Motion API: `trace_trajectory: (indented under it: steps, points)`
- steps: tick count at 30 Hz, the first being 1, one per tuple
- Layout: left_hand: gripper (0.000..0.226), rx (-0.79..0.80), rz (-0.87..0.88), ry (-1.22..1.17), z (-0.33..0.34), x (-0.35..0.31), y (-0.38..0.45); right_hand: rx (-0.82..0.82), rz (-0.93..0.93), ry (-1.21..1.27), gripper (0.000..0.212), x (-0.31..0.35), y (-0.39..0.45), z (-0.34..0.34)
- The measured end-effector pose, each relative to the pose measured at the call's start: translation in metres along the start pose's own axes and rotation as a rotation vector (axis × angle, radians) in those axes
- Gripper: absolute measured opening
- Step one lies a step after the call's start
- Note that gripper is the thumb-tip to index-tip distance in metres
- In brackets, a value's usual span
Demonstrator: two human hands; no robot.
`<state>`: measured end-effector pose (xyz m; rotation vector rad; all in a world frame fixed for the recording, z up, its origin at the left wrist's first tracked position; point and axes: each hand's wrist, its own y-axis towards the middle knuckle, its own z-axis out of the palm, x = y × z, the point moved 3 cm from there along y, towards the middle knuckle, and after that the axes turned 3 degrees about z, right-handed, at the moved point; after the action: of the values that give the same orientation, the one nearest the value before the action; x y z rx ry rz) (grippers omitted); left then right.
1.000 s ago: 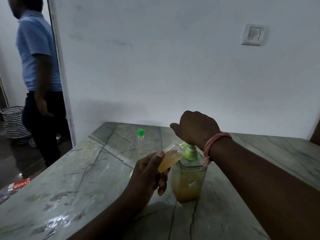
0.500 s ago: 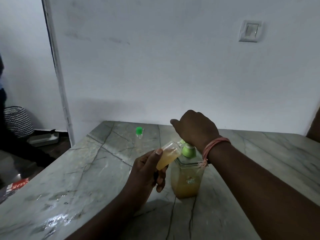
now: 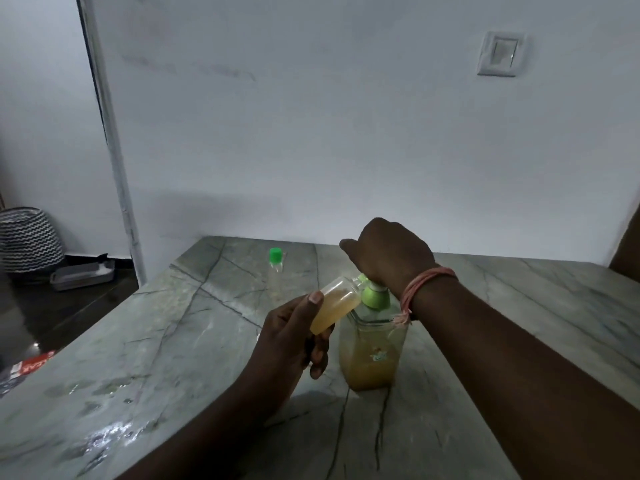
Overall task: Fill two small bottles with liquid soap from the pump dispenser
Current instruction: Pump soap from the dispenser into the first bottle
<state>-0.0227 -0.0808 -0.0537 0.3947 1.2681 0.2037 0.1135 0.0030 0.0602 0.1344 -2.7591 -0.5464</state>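
On the marble table (image 3: pixel 145 344), left hand (image 3: pixel 289 341) gripping a tilted small bottle (image 3: pixel 334 304) at the pump dispenser (image 3: pixel 374 344) spout, right hand (image 3: pixel 388 252) curled over the pump head.

You are working at a grey-green marble table (image 3: pixel 145 341) crossed by dark veins, its far edge against the white wall. Your pump dispenser (image 3: pixel 372 348), a clear square bottle about half full of amber soap, stands upright near the table's middle. Behind it and to its left, well apart, a small clear bottle with a green cap (image 3: pixel 276 268) stands upright. A wet, shiny patch (image 3: pixel 104 436) glistens on the near left of the tabletop.
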Motion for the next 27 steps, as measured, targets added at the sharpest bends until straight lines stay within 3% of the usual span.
trace_trajectory:
  steps: [7,12,20,27]
  points:
    - [0.036,0.003,0.003,-0.016,0.001,-0.001,-0.002,-0.019,-0.098,-0.19,0.033,0.011,0.0,-0.012]
    - [0.036,0.0,0.005,-0.004,-0.001,0.001,-0.001,-0.014,-0.011,0.02,0.04,0.001,-0.001,-0.002]
    - [0.037,0.001,-0.006,-0.011,0.001,0.0,-0.003,0.011,-0.062,-0.105,0.041,0.005,0.002,-0.01]
    - [0.04,-0.004,0.001,-0.019,-0.001,0.002,0.001,0.017,-0.003,-0.003,0.041,-0.002,0.0,0.001]
